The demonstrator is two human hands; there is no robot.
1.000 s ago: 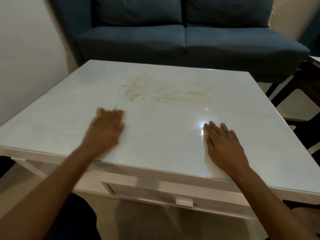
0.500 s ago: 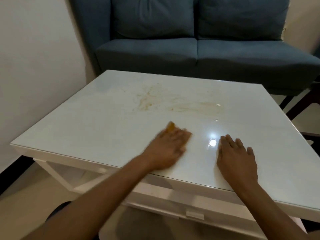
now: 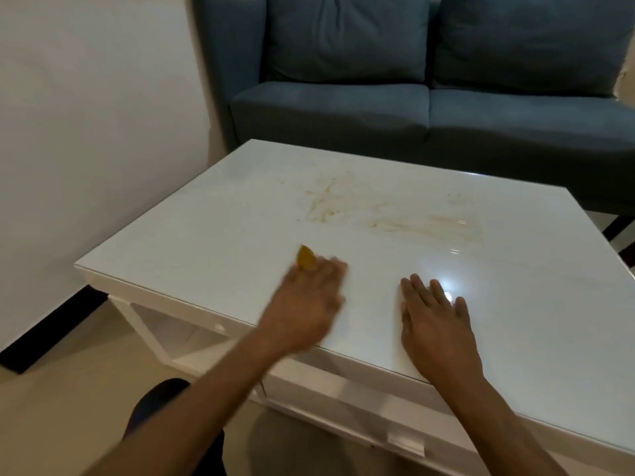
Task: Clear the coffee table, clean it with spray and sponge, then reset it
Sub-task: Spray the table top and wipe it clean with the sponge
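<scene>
The white glossy coffee table (image 3: 192, 249) fills the middle of the view. Brownish smeared stains (image 3: 360, 207) streak its far centre. My left hand (image 3: 309, 300), blurred by motion, presses a yellow sponge (image 3: 305, 259) on the near part of the top; only a corner of the sponge sticks out past my fingers. My right hand (image 3: 436, 324) lies flat on the table near the front edge, fingers spread, holding nothing. No spray bottle is in view.
A dark blue sofa (image 3: 429, 108) stands right behind the table. A pale wall (image 3: 86, 132) runs along the left with a dark skirting. The table has a drawer with a handle (image 3: 405, 444) at the front. Dark furniture legs (image 3: 618, 228) show at the far right.
My left hand swept the sponge to the right across the near tabletop, then back a little leftward. My right hand stayed flat. The camera view shifted left.
</scene>
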